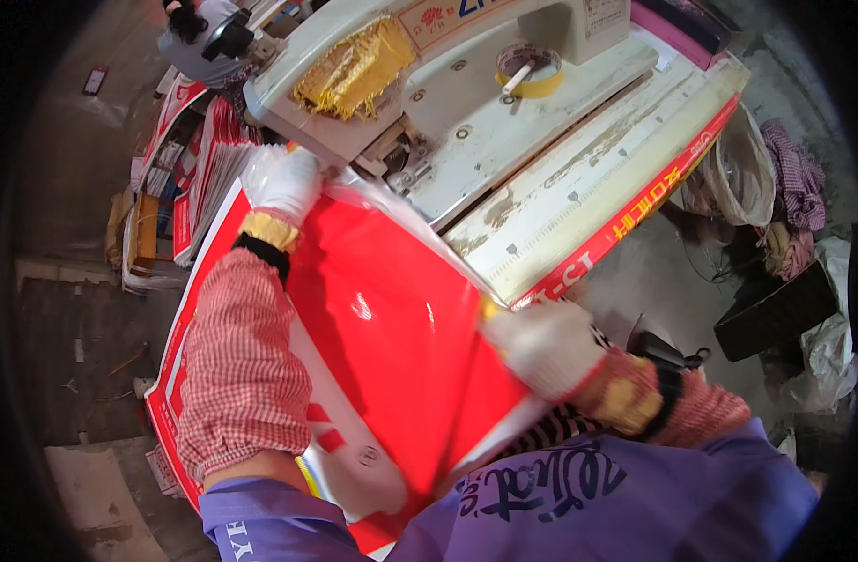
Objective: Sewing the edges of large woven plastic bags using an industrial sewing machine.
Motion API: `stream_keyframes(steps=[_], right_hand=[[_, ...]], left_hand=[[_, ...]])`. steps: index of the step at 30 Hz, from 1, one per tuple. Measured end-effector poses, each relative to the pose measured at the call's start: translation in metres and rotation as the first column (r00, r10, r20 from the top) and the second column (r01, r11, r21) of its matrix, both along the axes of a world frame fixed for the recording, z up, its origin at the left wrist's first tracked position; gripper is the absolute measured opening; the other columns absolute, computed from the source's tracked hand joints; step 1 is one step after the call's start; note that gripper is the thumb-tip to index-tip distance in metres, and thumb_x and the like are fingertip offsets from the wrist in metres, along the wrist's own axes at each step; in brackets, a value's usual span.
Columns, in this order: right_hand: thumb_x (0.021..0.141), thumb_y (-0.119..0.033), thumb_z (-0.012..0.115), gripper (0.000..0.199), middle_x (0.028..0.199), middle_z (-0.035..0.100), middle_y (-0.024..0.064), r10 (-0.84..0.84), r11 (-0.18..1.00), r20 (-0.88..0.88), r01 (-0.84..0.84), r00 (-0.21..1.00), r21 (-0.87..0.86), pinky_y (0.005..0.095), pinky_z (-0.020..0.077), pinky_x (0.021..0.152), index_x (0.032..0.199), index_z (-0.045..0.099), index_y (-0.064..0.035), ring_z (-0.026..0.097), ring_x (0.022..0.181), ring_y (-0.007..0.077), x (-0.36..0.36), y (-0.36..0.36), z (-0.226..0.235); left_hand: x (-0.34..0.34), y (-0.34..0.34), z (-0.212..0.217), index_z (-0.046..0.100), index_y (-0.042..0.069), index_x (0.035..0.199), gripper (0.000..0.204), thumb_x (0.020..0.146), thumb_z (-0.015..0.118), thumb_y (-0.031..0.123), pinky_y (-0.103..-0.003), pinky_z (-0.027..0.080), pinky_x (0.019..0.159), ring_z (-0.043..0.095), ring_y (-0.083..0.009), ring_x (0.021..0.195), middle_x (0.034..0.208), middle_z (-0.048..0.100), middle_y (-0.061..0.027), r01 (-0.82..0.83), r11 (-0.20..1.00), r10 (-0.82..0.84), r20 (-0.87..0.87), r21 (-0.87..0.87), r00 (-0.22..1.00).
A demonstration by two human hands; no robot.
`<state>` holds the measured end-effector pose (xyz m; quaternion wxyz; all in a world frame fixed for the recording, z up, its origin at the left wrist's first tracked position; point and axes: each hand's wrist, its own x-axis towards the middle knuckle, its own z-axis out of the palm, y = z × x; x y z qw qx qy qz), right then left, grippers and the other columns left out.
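Workshop machine table point(579, 187), gloved hands gripping red sheet point(392, 318)

the pale, worn machine table point(579, 178) runs diagonally across the upper right of the frame, its near edge faced with a red strip bearing yellow and white markings. on its flat bed, toward the top centre, lies a roll of yellow tape point(530, 70). a glossy red sheet point(392, 318) lies over the table's lower left corner and spreads down toward the bottom centre. at the left, the dark floor point(82, 309) carries stacks of red and white printed sheets point(199, 169), and at the right edge it holds a heap of cloth point(794, 187).
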<state>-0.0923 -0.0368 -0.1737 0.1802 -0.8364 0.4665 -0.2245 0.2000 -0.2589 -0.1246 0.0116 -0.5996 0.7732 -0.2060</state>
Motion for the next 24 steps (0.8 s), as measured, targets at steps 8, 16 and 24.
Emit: stream_keyframes(steps=[8, 16, 24], right_hand=[[0.078, -0.012, 0.051, 0.018, 0.075, 0.066, 0.0117, 0.197, 0.976, -0.34, -0.15, 0.92, 0.16, 0.0385, 0.052, 0.061, 0.08, 0.067, -0.0046, 0.065, 0.071, 0.0281, 0.133, -0.12, 0.027], [0.075, -0.022, 0.049, 0.025, 0.089, 0.064, 0.0157, 0.403, 0.913, -0.131, -0.388, 0.906, 0.126, 0.0398, 0.0495, 0.072, 0.089, 0.067, -0.0112, 0.062, 0.081, 0.0337, 0.117, -0.169, 0.017], [0.06, -0.028, 0.073, 0.033, 0.073, 0.063, 0.0178, 0.639, 0.745, -0.327, -0.665, 0.696, 0.041, 0.0383, 0.0495, 0.061, 0.077, 0.066, -0.0011, 0.062, 0.066, 0.0325, 0.119, -0.185, 0.006]], left_hand=[[0.078, -0.058, 0.109, 0.056, 0.01, 0.103, 0.026, 0.078, 0.054, 0.02, -0.041, 0.048, 0.076, 0.06, -0.0343, 0.088, 0.09, 0.063, -0.0162, -0.014, 0.983, 0.001, -0.073, -0.182, 0.997], [-0.071, 0.099, 0.134, 0.063, 0.01, 0.069, 0.007, 0.069, 0.062, 0.017, -0.036, 0.049, 0.06, 0.062, -0.0253, 0.067, 0.065, 0.06, -0.009, 0.123, 0.93, -0.309, 0.554, 0.347, 0.773], [-0.171, 0.194, 0.156, 0.065, 0.009, 0.072, 0.053, 0.074, 0.056, 0.061, -0.034, 0.047, 0.059, 0.057, -0.0255, 0.055, 0.06, 0.058, -0.0072, -0.152, 0.132, -0.42, 0.194, 0.98, 0.887]])
